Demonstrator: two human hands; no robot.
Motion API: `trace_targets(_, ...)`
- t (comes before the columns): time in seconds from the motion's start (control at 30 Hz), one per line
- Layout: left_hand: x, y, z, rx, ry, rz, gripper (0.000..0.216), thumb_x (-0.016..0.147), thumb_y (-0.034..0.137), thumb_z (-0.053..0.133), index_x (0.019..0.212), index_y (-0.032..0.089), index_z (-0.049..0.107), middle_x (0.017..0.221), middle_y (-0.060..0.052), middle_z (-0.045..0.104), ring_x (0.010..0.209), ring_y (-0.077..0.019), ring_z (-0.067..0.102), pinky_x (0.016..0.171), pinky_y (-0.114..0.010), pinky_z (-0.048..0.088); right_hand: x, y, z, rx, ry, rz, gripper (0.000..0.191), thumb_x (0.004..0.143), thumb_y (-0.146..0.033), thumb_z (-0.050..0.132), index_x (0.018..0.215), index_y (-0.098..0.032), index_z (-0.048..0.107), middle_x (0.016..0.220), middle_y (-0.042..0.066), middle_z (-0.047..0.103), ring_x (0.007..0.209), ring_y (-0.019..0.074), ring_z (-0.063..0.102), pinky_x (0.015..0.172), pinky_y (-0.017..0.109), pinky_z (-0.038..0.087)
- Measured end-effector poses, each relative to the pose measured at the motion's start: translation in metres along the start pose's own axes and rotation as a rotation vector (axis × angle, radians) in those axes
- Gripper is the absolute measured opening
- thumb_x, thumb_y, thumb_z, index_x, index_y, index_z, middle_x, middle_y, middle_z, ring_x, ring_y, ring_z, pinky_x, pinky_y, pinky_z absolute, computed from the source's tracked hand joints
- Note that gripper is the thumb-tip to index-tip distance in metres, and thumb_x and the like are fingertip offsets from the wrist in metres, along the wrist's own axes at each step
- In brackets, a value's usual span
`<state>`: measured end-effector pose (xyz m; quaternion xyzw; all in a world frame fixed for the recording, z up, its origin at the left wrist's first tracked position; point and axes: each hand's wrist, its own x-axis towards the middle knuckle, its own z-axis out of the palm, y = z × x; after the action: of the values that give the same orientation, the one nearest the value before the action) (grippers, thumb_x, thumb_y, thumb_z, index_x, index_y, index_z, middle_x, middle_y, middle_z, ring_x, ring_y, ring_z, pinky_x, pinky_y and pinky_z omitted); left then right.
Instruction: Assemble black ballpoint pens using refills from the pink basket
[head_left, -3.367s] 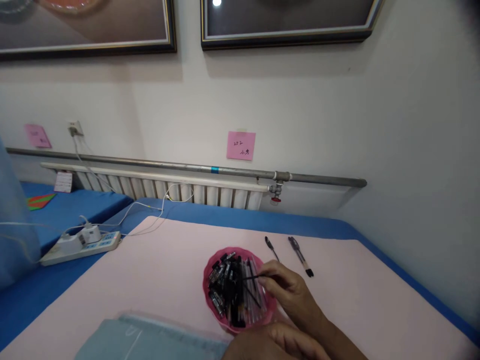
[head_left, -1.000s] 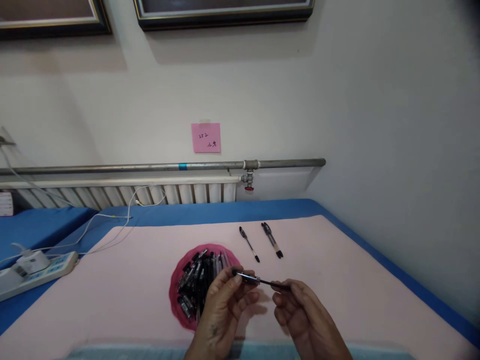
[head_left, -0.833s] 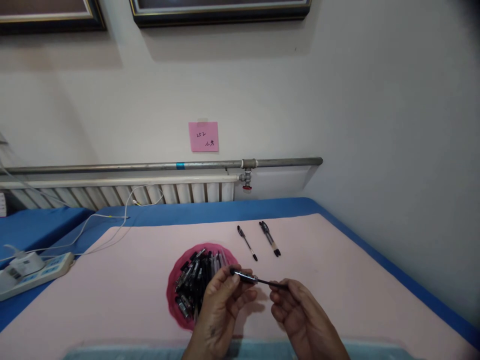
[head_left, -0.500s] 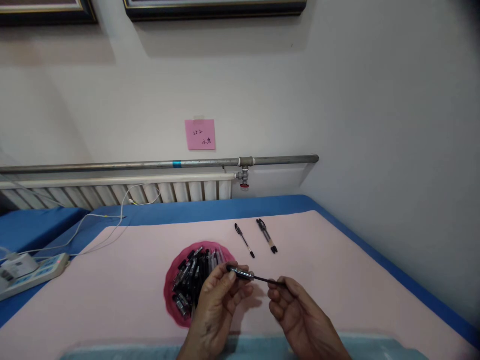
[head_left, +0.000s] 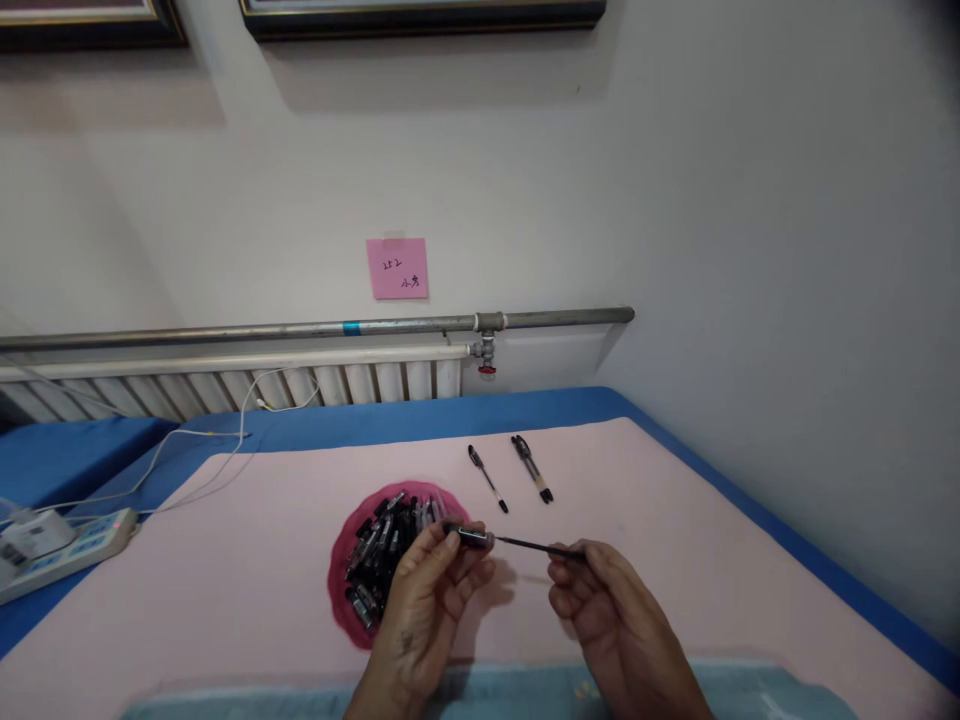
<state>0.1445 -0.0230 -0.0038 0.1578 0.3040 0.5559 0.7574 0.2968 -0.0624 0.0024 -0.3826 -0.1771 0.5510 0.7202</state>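
My left hand (head_left: 439, 580) is pinched around a short black pen cap (head_left: 474, 538) with a shiny side, just above the bowl's right edge. Between the fingertips of my right hand (head_left: 600, 590) is a thin dark pen refill (head_left: 534, 545), its narrow tip pointing left at the cap's end. Whether the tip touches the cap or sits slightly inside it, I cannot tell. Beside my left wrist, a pink scalloped bowl (head_left: 339, 585) holds many black pen parts (head_left: 375, 555), partly hidden by that hand.
Farther back on the pink sheet (head_left: 270, 560) lie a single capped pen (head_left: 488, 478) and a pair of capped pens (head_left: 532, 468) side by side. A white power strip (head_left: 82, 550) with cables is at the left. Light blue cloth (head_left: 517, 690) lines the near edge.
My right hand has moved slightly right and up with the refill, and more of its narrow tip shows beyond the cap. My left hand has shifted a little left.
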Motion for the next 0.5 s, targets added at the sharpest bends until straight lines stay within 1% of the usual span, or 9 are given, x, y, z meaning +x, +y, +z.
trace_targets(0.1,0.0003,-0.0009,0.0002,-0.006,0.011,-0.003,0.012,0.07,0.009,0.069,0.08,0.014,0.064,0.08,-0.007,0.073,0.076,-0.0176,0.068,0.073,-0.031,0.055,-0.0041,-0.0015,0.0037,-0.078,-0.026,-0.087,0.022,0.065,-0.037,0.076,0.072,-0.019,0.065,0.072,0.003,0.067,0.064,0.017,0.058,0.049,0.026,0.046)
trace_targets(0.23,0.0012,-0.0025,-0.0013,0.01,0.007,-0.01,0.011,0.07,0.012,0.069,0.079,0.014,0.063,0.081,-0.007,0.073,0.078,-0.0193,0.068,0.071,-0.031,0.055,-0.0066,-0.001,0.0037,-0.167,-0.071,-0.166,0.024,0.072,-0.041,0.069,0.075,-0.017,0.066,0.064,0.004,0.065,0.059,0.0167,0.057,0.05,0.027,0.045)
trace_targets(0.37,0.0025,-0.0032,-0.0023,0.055,-0.013,-0.012,0.009,0.071,0.013,0.068,0.079,0.013,0.064,0.08,-0.007,0.072,0.075,-0.0186,0.068,0.067,-0.029,0.055,-0.0059,-0.0005,-0.0008,-0.225,-0.099,-0.195,0.026,0.076,-0.042,0.065,0.078,-0.016,0.065,0.064,0.004,0.065,0.055,0.016,0.057,0.049,0.027,0.044)
trace_targets(0.5,0.0023,-0.0029,-0.002,0.073,-0.021,-0.012,0.009,0.073,0.013,0.067,0.081,0.012,0.064,0.081,-0.007,0.072,0.075,-0.0176,0.068,0.066,-0.028,0.055,-0.0063,-0.0024,-0.0021,-0.265,-0.113,-0.192,0.026,0.078,-0.042,0.062,0.08,-0.016,0.066,0.063,0.004,0.064,0.054,0.0152,0.056,0.05,0.027,0.044)
